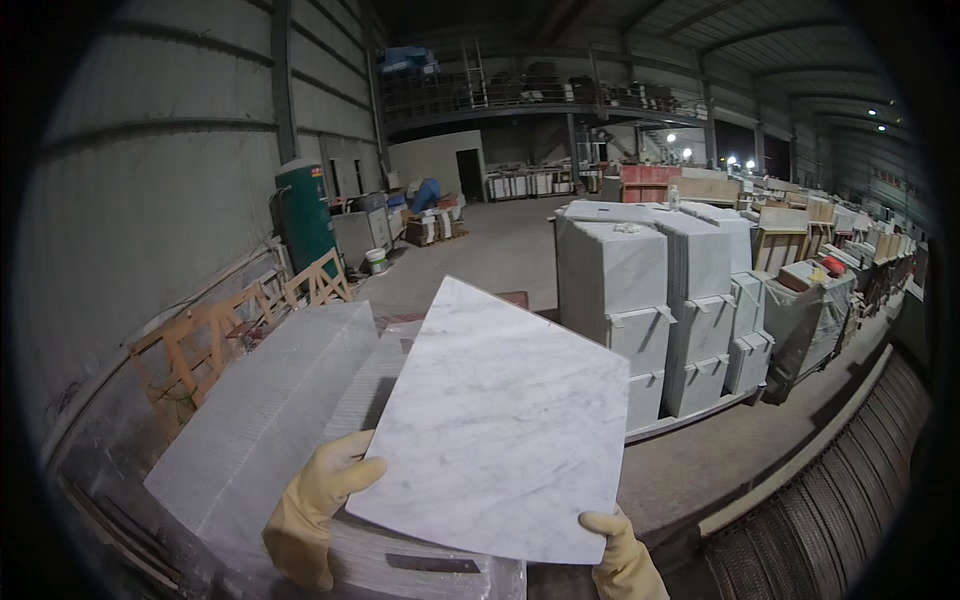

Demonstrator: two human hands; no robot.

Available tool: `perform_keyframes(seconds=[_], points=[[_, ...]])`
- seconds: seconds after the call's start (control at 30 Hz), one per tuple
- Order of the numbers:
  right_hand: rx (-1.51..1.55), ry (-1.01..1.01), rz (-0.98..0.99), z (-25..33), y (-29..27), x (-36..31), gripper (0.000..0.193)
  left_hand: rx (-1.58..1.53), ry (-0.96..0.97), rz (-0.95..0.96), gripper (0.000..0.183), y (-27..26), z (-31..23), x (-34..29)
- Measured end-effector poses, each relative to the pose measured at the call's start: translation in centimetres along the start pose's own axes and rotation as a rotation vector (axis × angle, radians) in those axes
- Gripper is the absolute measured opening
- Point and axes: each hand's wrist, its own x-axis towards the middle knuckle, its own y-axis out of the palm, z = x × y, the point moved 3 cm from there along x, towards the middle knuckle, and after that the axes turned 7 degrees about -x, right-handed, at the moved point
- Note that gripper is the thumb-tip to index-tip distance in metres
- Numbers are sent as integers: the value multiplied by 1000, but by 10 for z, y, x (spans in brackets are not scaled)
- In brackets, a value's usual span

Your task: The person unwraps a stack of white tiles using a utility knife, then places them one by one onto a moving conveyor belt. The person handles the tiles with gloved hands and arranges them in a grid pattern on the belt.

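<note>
Head view: two gloved hands hold up a slab.
The white, grey-veined slab fills the lower centre of the frame, tilted; the left hand grips its left edge, thumb on the face, and the right hand its lower right corner. Wrapped stacks lie lower left, white stacks stand right of centre, a green tank upper left.

Both gloved hands well apart, gripping, thumbs angled inward.
</note>
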Motion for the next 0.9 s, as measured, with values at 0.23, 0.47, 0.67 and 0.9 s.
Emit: perform_keyframes(seconds=[0.23, 0.47, 0.67, 0.9], points=[[-317, -152, -120, 17, -44, -62, 74, -174, 220, 158, 48, 48, -40, -41], [-215, -405, -234, 51, -12, -153, 65, -125, 172, 265, 27, 114, -73, -73], [-243, -393, -435, 56, -50, -257, 62, 207, -201, 163, 26, 196, -56, -90], [-214, -310, -672, 33, -106, -375, 59, -300, -393, 60, 42, 272, 65, -122]])
